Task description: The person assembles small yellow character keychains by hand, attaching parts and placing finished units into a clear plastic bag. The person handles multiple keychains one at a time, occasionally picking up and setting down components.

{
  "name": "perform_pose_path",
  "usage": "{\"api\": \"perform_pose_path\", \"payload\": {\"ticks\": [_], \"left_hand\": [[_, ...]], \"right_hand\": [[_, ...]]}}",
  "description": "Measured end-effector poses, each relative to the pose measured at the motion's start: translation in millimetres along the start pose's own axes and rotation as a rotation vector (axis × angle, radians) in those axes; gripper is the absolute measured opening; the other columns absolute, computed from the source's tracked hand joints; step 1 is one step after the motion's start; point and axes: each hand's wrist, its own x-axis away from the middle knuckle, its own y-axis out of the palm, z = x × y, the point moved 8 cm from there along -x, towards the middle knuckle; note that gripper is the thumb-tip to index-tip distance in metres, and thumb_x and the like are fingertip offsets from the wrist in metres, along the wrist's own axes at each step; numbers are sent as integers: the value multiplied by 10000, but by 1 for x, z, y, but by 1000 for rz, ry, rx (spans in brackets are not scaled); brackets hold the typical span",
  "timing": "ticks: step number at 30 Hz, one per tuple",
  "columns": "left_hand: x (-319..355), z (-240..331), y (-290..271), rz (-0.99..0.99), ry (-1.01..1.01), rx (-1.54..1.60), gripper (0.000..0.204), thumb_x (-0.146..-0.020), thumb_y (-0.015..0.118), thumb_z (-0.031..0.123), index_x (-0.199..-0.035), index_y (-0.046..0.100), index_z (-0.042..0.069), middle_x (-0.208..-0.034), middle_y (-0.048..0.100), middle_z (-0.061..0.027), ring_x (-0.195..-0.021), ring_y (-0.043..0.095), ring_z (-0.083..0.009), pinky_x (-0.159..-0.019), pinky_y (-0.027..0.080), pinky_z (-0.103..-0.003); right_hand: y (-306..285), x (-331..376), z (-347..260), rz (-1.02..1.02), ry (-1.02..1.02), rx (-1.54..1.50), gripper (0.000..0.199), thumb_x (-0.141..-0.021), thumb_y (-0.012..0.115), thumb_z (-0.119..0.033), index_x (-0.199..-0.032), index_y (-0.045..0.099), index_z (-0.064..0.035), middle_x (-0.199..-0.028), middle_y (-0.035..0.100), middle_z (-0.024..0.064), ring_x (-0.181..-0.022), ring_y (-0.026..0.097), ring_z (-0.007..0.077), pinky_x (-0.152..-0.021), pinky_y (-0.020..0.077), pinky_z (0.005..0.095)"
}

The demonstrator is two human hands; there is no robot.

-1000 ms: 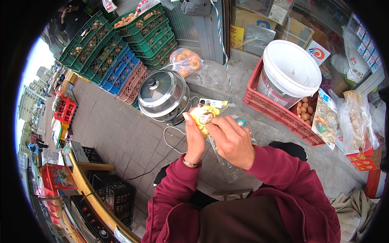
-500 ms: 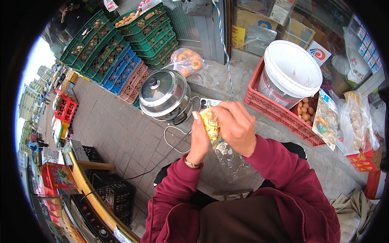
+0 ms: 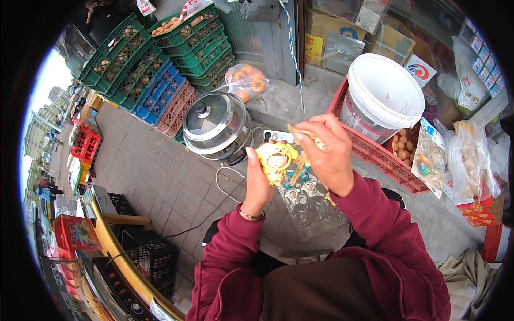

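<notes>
Both hands work apart at chest front: my left hand [image 3: 258, 183] is half curled round a yellow, long-eared cartoon figurine [image 3: 276, 161], thumb upright along its left edge, while my right hand [image 3: 333, 154] pinches a crinkled tan strip [image 3: 304, 132] between thumb and fingers, a narrow gap from the figurine. Below them spreads a sheet of clear plastic [image 3: 317, 216], small white-and-teal figures [image 3: 300, 187] near its far edge. Just beyond the figurine is a white power strip [image 3: 280, 136]. Left of that stands a round steel pot with a glass lid [image 3: 217, 125]; grey paving [image 3: 176, 182] stretches from it toward my left sleeve. On the right, my hand overlaps in view the left corner of a red lattice-sided plastic crate [image 3: 386, 165] bearing a white plastic bucket [image 3: 385, 91].
</notes>
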Motion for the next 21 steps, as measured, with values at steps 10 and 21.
{"api": "perform_pose_path", "payload": {"ticks": [10,21], "left_hand": [[2,18,12,-158,146,-196,804,-1024,215,720,-1281,546,33,-1114,670,-70,-871,658,-123,-654,520,-252],[8,22,15,-247,178,-503,771,-1086,196,592,-1236,608,-42,-1031,696,-86,-914,657,-148,-787,514,-288]], "right_hand": [[6,-2,-6,-248,77,-334,165,-907,738,-87,-1048,692,-15,-1051,664,94,-968,663,193,-822,526,326],[-2,-9,-9,-268,29,-163,116,-882,707,-60,-990,708,-16,-992,646,102,-905,646,290,-779,520,379]]}}
